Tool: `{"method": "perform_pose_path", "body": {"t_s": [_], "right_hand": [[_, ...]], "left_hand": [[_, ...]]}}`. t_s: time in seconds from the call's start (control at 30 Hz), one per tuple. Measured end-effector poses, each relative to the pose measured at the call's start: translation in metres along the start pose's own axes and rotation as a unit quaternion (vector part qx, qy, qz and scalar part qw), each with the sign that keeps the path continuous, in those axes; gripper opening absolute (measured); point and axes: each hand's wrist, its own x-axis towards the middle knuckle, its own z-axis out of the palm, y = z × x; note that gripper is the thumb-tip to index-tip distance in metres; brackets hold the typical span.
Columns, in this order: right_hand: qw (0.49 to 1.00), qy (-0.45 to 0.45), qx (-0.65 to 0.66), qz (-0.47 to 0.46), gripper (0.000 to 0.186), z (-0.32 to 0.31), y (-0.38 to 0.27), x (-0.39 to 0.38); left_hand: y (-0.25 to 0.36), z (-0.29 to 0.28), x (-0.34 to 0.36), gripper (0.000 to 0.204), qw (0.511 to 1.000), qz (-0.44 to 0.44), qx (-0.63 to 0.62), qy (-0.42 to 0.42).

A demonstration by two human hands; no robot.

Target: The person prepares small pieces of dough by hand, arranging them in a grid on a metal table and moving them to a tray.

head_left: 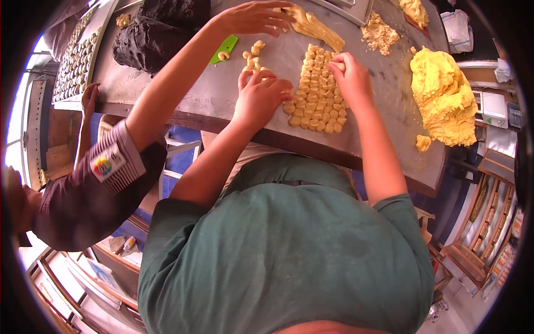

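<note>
- Right hand point(351, 78): thumb and fingertips are pinched together on a small dough piece point(337, 65), which is held just above the far right side of the dough rows.
- Left hand point(261, 99): the fingers are spread and curved downward, palm toward the bench; whether anything is gripped beneath them cannot be told.
- Between the two hands, rows of dough pieces point(317, 103), rounded and pale yellow, are packed tightly into a long block on the bench.
- Beyond the left hand, a few loose dough pieces point(256, 49) are scattered, some of them curved.
- Past the block's far end, a thick dough rope point(314, 29) is laid at a slant; crumbly dough point(379, 34) is heaped to its right.
- On the right, a large mound of yellow dough point(442, 94) is set near the bench's end, with a small lump point(423, 143) just beside it.
- From the left, a co-worker's forearm point(178, 69) is stretched over the grey bench point(194, 103), near a green scraper point(229, 45).
- Farther left, a dark bundle point(139, 49) is placed, and more dough pieces are lined up on a tray point(93, 61).
</note>
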Motion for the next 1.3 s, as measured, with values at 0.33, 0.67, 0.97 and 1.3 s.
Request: {"method": "perform_pose_path", "body": {"t_s": [0.33,0.67,0.97,1.3], "right_hand": [[0.999,0.026,0.02,-0.01,0.017,0.001,0.012,-0.011],[0.997,-0.03,0.02,0.071,0.019,-0.023,-0.005,-0.002],[0.999,0.02,0.035,-0.002,0.016,-0.009,-0.003,-0.013],[0.997,0.014,-0.078,-0.015,0.015,0.012,0.004,0.014]], "left_hand": [[0.005,0.001,0.001,0.025,0.997,0.013,0.001,0.08],[-0.005,-0.014,-0.002,0.021,0.935,-0.067,-0.3,0.176],[-0.007,-0.011,0.0,0.024,0.928,-0.127,-0.337,0.101],[-0.005,-0.013,0.002,0.021,0.934,-0.118,-0.322,0.098]]}}
